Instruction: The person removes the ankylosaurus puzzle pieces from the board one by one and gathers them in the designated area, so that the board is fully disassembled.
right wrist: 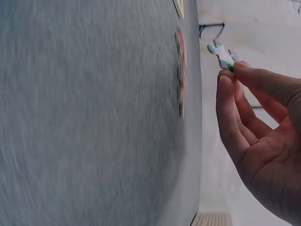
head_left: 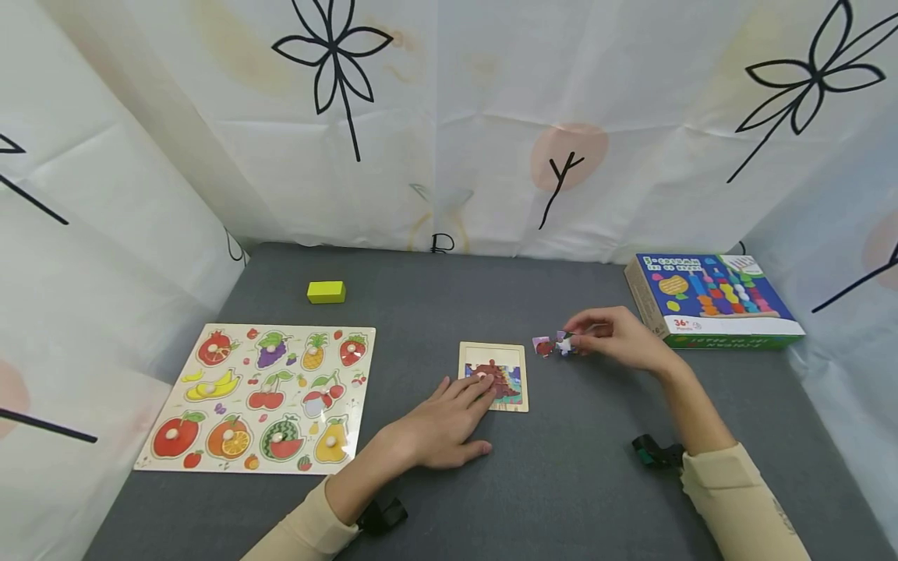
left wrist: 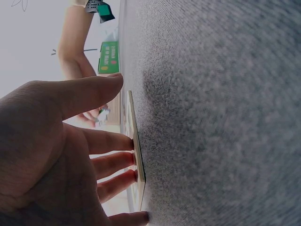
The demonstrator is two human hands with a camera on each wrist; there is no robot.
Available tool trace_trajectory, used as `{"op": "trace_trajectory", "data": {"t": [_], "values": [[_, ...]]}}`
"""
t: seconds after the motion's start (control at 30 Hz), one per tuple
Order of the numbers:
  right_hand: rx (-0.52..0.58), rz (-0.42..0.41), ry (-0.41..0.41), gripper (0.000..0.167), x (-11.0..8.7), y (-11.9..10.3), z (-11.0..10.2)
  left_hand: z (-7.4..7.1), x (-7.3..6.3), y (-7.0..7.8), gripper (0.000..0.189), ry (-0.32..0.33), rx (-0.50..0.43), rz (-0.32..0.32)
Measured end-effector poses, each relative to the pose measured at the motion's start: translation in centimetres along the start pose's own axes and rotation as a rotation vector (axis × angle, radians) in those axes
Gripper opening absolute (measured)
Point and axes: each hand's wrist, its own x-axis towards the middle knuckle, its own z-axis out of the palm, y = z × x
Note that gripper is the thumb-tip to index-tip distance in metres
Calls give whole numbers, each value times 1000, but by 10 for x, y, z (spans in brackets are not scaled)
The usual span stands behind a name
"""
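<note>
Remote view: I see the left hand point(head_left: 443, 427), fingers extended, on the puzzle tray point(head_left: 494, 352); uneven pressure could skid it. Beyond, the right hand point(head_left: 620, 341) pinches a raised puzzle piece point(right wrist: 221, 54) by its edge, near a loose piece point(head_left: 542, 347); slack fingertips might drop it.

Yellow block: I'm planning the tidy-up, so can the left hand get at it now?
Probably yes, reaching forward: the fruit board lies flat and nothing seems to stand between the left hand and the yellow block, though the hand must leave the puzzle it rests on.
</note>
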Motion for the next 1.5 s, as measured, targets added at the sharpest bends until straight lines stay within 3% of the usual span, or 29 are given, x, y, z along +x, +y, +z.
{"op": "trace_trajectory", "data": {"t": [0.4,0.7,1.0,1.5], "values": [[-2,121,4,24,-14,27,-24,0,0,2,81,-4,8,-1],[-29,114,-5,23,-18,35,-25,0,-1,3,81,-4,18,0],[-42,159,11,24,-19,32,-25,0,-1,3,81,-3,12,-3],[9,139,23,27,-16,14,-11,0,0,1,81,-2,0,-3]]}}
